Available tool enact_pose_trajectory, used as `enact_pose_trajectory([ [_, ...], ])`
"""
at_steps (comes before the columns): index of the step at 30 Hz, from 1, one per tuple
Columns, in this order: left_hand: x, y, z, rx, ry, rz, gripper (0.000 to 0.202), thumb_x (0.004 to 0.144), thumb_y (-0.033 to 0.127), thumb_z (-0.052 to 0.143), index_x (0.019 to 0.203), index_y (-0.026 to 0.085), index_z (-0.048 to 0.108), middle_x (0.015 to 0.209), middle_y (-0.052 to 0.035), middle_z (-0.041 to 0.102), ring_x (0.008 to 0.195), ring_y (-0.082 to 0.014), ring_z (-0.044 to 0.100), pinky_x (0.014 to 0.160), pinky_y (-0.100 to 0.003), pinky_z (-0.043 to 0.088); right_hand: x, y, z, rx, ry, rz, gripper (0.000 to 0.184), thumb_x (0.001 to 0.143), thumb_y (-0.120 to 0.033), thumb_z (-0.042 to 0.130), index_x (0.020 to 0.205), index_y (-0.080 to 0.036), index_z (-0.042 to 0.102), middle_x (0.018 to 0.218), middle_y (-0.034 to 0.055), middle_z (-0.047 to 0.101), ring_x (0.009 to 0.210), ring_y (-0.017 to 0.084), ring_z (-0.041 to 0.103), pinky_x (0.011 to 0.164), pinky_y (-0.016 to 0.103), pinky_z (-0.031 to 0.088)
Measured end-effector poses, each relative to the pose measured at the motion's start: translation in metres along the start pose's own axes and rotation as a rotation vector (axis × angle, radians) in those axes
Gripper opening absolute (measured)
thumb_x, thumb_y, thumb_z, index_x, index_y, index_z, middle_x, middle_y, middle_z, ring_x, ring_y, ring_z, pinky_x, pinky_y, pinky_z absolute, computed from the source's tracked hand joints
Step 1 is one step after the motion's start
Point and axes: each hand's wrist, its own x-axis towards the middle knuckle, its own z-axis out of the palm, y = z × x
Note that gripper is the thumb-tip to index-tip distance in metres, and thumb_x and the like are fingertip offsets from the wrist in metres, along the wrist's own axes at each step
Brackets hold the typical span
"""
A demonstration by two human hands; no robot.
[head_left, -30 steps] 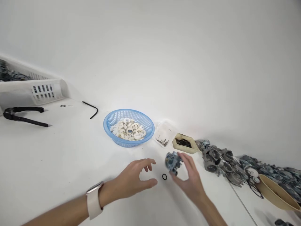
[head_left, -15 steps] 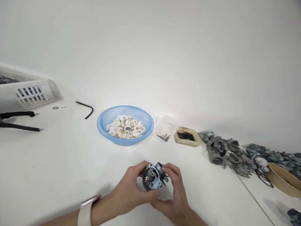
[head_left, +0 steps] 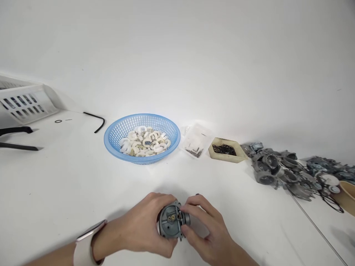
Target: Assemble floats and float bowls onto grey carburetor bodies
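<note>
at the near middle of the counter [head_left: 69,177], the left hand [head_left: 138,225] is grasping a grey metal housing [head_left: 168,218], its fingers wrapping the rim and its thumb pressing below. the housing is facing its round, hollow side upward, showing dull cast walls and small brass-coloured fittings. the right hand [head_left: 206,227] is touching the housing's right side with thumb and fingertips; whether that grip is pinching a small piece, i cannot tell. a pale-strapped watch [head_left: 83,251] is circling the left wrist.

beyond the hands, bare counter is lying open up to a blue basket [head_left: 138,160], its perforated plastic wall flaring outward around smooth white rings [head_left: 145,141]. just beside it, a clear bag [head_left: 195,138] is holding thin metal pins, and a cream angular tray [head_left: 229,158] is holding tangled black loops [head_left: 224,149]. rough grey castings [head_left: 267,162] are crowding the right, near a tan bowl [head_left: 348,195]; wide free space is opening leftward, where a slim bent black rod [head_left: 94,116] is lying near a slotted white crate [head_left: 48,103].

the counter is running smooth and white, a straight seam crossing its right side, and a plain pale wall [head_left: 177,55] is rising behind.
</note>
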Motion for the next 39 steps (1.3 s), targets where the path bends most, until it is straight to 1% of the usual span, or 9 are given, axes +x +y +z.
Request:
enact_pose_trajectory([
  [6,0.001,-0.003,0.003,0.037,-0.004,0.008,0.023,0.06,0.023,0.065,0.081,0.024,0.054,0.07,0.0062,0.058,0.06,-0.0133,0.051,0.057,-0.026,0.042,0.004,-0.004,-0.001,-0.157,0.022,0.013,0.013,0.087,-0.015,0.057,0.096,-0.022,0.052,0.088,0.0043,0.057,0.074,0.018,0.055,0.063,0.033,0.049],
  [8,0.0,-0.004,0.007,0.067,0.055,0.061,0.041,0.063,0.024,0.065,0.104,0.026,0.061,0.082,0.0043,0.067,0.07,-0.0172,0.061,0.068,-0.028,0.05,0.004,-0.005,0.001,-0.226,0.016,-0.01,0.013,0.087,-0.013,0.055,0.086,-0.023,0.046,0.078,0.0016,0.053,0.068,0.017,0.05,0.059,0.031,0.044],
  [12,-0.005,-0.003,0.017,0.169,0.107,0.135,0.08,0.065,0.026,0.064,0.143,0.028,0.045,0.099,0.0003,0.073,0.083,-0.0243,0.07,0.086,-0.037,0.055,0.004,-0.011,0.008,-0.329,-0.025,-0.01,0.017,0.088,-0.012,0.051,0.08,-0.023,0.04,0.073,0.0008,0.051,0.064,0.016,0.048,0.056,0.03,0.038],
  [15,-0.009,-0.003,0.022,0.235,0.112,0.138,0.073,0.062,0.028,0.066,0.134,0.026,0.053,0.092,-0.0016,0.069,0.081,-0.0264,0.069,0.09,-0.045,0.053,0.005,-0.016,0.012,-0.351,-0.03,-0.028,0.018,0.089,-0.01,0.049,0.08,-0.023,0.039,0.073,0.0005,0.051,0.064,0.016,0.048,0.058,0.031,0.039],
  [20,-0.007,-0.001,0.017,0.113,0.074,0.289,0.063,0.062,0.022,0.069,0.123,0.026,0.056,0.124,-0.0074,0.061,0.113,-0.0303,0.059,0.104,-0.044,0.047,0.005,-0.024,0.014,-0.296,-0.091,-0.059,0.015,0.094,-0.01,0.048,0.085,-0.022,0.043,0.079,0.0016,0.055,0.073,0.017,0.054,0.068,0.031,0.046],
  [23,-0.002,0.001,0.016,-0.005,0.007,0.277,0.048,0.059,0.011,0.058,0.105,0.024,0.056,0.103,-0.0012,0.064,0.095,-0.0215,0.06,0.09,-0.033,0.05,0.003,-0.021,0.013,-0.288,-0.129,-0.082,0.015,0.096,-0.01,0.045,0.087,-0.022,0.044,0.081,0.0022,0.055,0.075,0.017,0.055,0.07,0.031,0.048],
  [27,0.002,0.002,0.022,-0.004,0.036,0.197,0.034,0.055,0.01,0.054,0.086,0.023,0.049,0.087,0.0016,0.058,0.08,-0.0187,0.055,0.076,-0.033,0.047,0.002,-0.007,0.018,-0.291,-0.081,-0.13,0.016,0.094,-0.009,0.041,0.087,-0.023,0.041,0.079,0.0023,0.053,0.071,0.019,0.051,0.063,0.032,0.046],
  [33,0.003,0.001,0.023,-0.106,0.037,0.157,0.033,0.06,0.005,0.051,0.088,0.023,0.049,0.091,0.0031,0.059,0.081,-0.0161,0.055,0.071,-0.029,0.045,0.004,0.008,0.03,-0.241,0.029,-0.194,0.02,0.092,-0.011,0.037,0.079,-0.026,0.031,0.07,-0.0006,0.042,0.063,0.017,0.041,0.054,0.032,0.035],
  [39,0.005,0.001,0.023,-0.198,0.037,0.162,0.036,0.064,0.004,0.053,0.094,0.024,0.053,0.097,0.0031,0.06,0.085,-0.0155,0.06,0.073,-0.027,0.048,0.008,0.002,0.016,-0.223,-0.075,-0.092,0.019,0.091,-0.014,0.041,0.078,-0.025,0.033,0.072,-0.0013,0.044,0.064,0.015,0.044,0.057,0.029,0.038],
])
